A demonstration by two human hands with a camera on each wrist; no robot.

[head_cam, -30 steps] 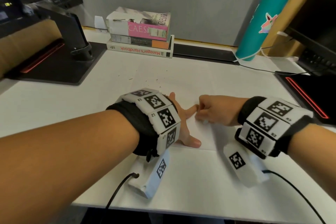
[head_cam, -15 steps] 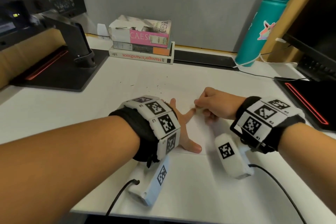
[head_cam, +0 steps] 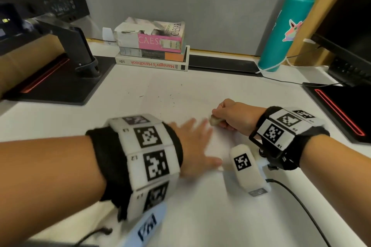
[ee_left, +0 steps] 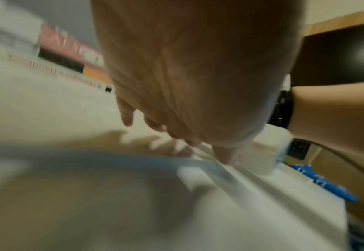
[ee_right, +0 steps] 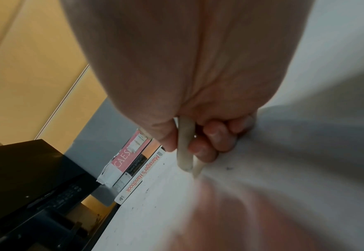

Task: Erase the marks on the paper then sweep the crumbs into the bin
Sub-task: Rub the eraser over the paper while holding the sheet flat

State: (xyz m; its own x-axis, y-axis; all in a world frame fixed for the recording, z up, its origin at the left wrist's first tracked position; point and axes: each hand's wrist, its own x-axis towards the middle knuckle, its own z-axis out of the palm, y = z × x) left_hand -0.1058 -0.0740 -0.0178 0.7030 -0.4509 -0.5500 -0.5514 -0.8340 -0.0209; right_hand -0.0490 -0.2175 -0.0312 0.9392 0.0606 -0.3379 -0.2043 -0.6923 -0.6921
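Note:
A white paper (head_cam: 219,145) lies on the white desk (head_cam: 200,216). My left hand (head_cam: 197,138) lies flat on the paper with straight, spread fingers, blurred by motion; the left wrist view shows its fingers (ee_left: 126,117) pointing down at the sheet. Just right of it, my right hand (head_cam: 226,116) grips a worn pale eraser (head_cam: 215,120). In the right wrist view the eraser (ee_right: 185,152) is pinched between thumb and curled fingers, its tip at the paper. Dark crumbs (head_cam: 171,99) are scattered beyond the hands, and a few crumbs (ee_right: 229,168) lie beside the eraser. No bin is in view.
A stack of books (head_cam: 152,46) stands at the back centre and a teal bottle (head_cam: 289,26) at the back right. A black monitor stand (head_cam: 60,82) sits on the left, a black base with a red line (head_cam: 341,110) on the right. A cable (head_cam: 293,196) trails off my right wrist.
My right hand has drawn away from the left fingertips, farther up the paper, and the eraser now shows. My left hand is shifting on the sheet and appears blurred.

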